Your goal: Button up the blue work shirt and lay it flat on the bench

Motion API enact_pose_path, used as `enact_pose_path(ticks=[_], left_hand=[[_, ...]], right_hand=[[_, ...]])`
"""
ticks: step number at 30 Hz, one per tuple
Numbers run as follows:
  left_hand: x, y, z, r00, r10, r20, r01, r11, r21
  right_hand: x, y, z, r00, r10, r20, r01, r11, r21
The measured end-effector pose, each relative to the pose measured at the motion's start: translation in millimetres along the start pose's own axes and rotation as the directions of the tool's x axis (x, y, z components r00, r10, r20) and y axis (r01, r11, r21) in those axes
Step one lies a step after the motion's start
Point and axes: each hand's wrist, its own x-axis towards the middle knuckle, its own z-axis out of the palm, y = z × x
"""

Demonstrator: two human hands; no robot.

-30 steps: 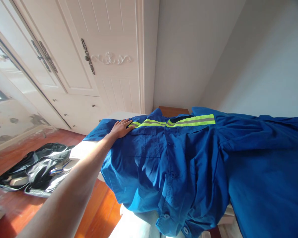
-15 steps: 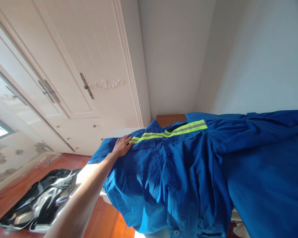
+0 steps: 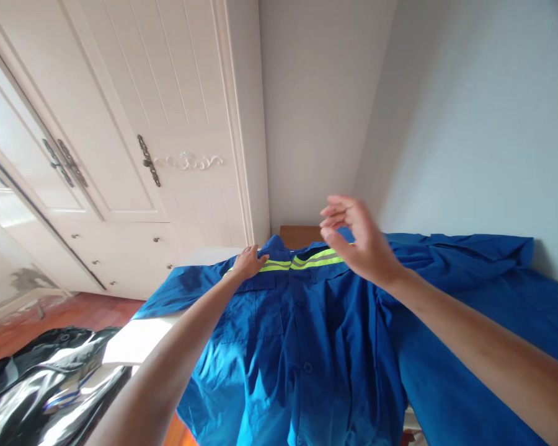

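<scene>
A blue work shirt (image 3: 267, 310) with yellow-green and grey reflective strips lies spread front side up, its buttoned front and collar in view. My left hand (image 3: 248, 261) rests on the shirt's left shoulder area over the strip, thumb out to the side and fingers toward the upper edge. Above the right part of the chest strip, my right hand (image 3: 353, 238) is in the air, fingers curved and apart from the thumb, holding nothing. One sleeve stretches left onto a white surface (image 3: 132, 341); the other side of the shirt runs right over blue cloth.
A white wardrobe (image 3: 199, 204) with dark metal handles stands at the back left, beside a grey wall (image 3: 316, 111). On the reddish floor (image 3: 97, 306) at lower left lie shiny black and clear bags (image 3: 51, 371). A brown wooden panel (image 3: 300, 236) shows behind the collar.
My right hand has come into view from the right, raised over the shirt. My left hand stays at the shoulder strip, its thumb now spread. The view has shifted slightly.
</scene>
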Motion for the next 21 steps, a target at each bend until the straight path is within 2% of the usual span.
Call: enact_pose_path(ticks=[2,3,4,6,7,8,9,14,17,18,19,21], left_hand=[[-3,7,11.8,1.0,0.004,0.017,-0.004,1.0,-0.011],[-6,8,16.6,1.0,0.01,0.023,-0.01,1.0,-0.014],[-10,8,20.4,1.0,0.019,0.025,-0.018,1.0,-0.016],[-21,4,24.4,0.999,0.033,0.022,-0.033,0.999,-0.02],[-27,1,24.5,0.999,0.037,0.021,-0.036,0.999,-0.023],[-33,-1,23.5,0.999,0.039,0.02,-0.039,0.999,-0.025],[-38,-2,21.5,0.999,0.039,0.021,-0.038,0.999,-0.028],[-53,3,4.7,0.999,-0.045,0.005,0.045,0.998,-0.043],[-46,9,-2.4,0.994,-0.1,-0.046,0.096,0.992,-0.081],[-41,11,-3.1,0.992,-0.104,-0.068,0.097,0.99,-0.098],[-36,14,-2.8,0.991,-0.104,-0.089,0.093,0.989,-0.117],[-25,18,0.7,0.989,-0.101,-0.108,0.083,0.984,-0.158]], right_hand=[[-6,30,14,0.986,0.028,0.166,-0.004,0.989,-0.145],[-12,46,20,0.954,0.054,0.295,0.018,0.972,-0.236],[-19,61,25,0.898,0.096,0.429,0.052,0.946,-0.32],[-34,84,30,0.739,0.209,0.64,0.112,0.899,-0.423],[-43,91,31,0.666,0.257,0.7,0.13,0.884,-0.448],[-51,93,31,0.612,0.288,0.736,0.143,0.876,-0.461],[-59,92,31,0.579,0.3,0.758,0.154,0.872,-0.464],[-86,54,28,0.531,0.259,0.807,0.184,0.894,-0.408],[-77,34,20,0.452,0.265,0.852,0.144,0.92,-0.363],[-69,30,18,0.449,0.268,0.853,0.114,0.929,-0.353],[-59,29,16,0.475,0.272,0.837,0.076,0.935,-0.347],[-39,33,17,0.599,0.281,0.75,0.003,0.936,-0.352]])
